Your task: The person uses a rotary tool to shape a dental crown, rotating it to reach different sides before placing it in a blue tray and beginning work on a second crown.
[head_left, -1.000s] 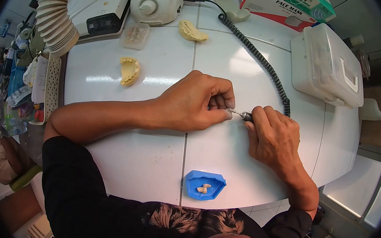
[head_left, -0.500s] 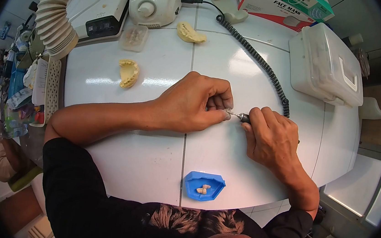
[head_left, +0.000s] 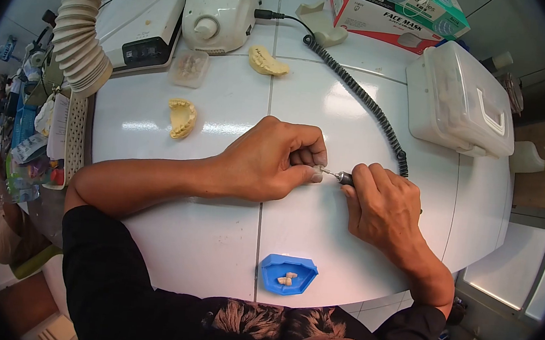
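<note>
left fingers [head_left: 309,164] pinch small piece [head_left: 317,170] | right fingers [head_left: 360,178] grip handpiece [head_left: 344,177] | blue tray [head_left: 288,274]: two tooth pieces [head_left: 286,278]

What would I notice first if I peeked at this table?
Probably the two hands meeting mid-table: the left hand pinches a tiny tooth piece while the right hand holds a handpiece against it, its coiled black cord running up to the white motor box. Yellow plaster jaw casts lie upper left, and a blue tray with small teeth sits nearest the person.

left hand [head_left: 267,159] rests on the worktop [head_left: 214,230], fingers [head_left: 310,157] pinched shut; right hand [head_left: 384,204] just beside it, curled closed, both forearms flat.
</note>
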Motion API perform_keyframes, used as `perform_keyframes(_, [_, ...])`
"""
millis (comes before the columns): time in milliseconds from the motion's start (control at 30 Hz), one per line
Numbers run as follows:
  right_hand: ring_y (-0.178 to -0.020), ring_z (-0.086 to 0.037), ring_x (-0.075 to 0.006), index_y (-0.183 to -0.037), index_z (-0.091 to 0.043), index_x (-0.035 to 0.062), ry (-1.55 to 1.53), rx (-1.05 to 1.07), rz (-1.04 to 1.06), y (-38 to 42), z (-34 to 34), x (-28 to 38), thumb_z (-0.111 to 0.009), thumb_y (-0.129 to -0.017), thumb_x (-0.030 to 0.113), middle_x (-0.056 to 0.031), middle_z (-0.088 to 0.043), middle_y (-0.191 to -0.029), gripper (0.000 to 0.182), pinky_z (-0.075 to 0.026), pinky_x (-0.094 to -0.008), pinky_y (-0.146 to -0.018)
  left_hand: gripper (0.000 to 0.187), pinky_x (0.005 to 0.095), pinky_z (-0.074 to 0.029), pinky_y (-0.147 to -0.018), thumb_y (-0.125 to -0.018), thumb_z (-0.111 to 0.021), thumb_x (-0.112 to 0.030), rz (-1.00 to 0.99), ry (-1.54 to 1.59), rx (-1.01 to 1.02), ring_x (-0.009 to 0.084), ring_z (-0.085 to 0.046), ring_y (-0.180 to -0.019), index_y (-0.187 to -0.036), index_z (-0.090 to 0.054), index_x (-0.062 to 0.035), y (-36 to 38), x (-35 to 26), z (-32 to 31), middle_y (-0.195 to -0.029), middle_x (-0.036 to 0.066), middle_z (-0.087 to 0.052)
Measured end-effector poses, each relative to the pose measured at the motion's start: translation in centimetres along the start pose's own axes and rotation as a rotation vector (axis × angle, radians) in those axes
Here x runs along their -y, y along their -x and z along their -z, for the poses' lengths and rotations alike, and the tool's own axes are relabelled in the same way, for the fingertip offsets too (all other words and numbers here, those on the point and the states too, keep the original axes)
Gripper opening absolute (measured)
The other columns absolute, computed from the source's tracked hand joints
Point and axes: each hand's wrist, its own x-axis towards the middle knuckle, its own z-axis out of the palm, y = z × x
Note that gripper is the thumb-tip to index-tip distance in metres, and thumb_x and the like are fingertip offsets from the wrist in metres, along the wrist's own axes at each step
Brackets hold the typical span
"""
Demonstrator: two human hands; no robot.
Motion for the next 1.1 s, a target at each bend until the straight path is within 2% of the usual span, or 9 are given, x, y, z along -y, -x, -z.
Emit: perform_keyframes(1100, [-0.06,-0.064,-0.0225,-0.093,-0.061,0.0082,-0.007,0.017,-0.01,-0.02,0.25,0.03,-0.078,-0.099,0.024,-0.0048,-0.055,-0.074,0.024,-0.049,-0.0381,-0.054,0.017,0.0256,-0.054,-0.068,-0.093,-0.082,-0.007,-0.005,0.001,-0.022,0.009,-0.068,-0.079,-0.103,-0.072,0.0016,0.03,0.19,-0.12,-0.088,0.007,-0.076])
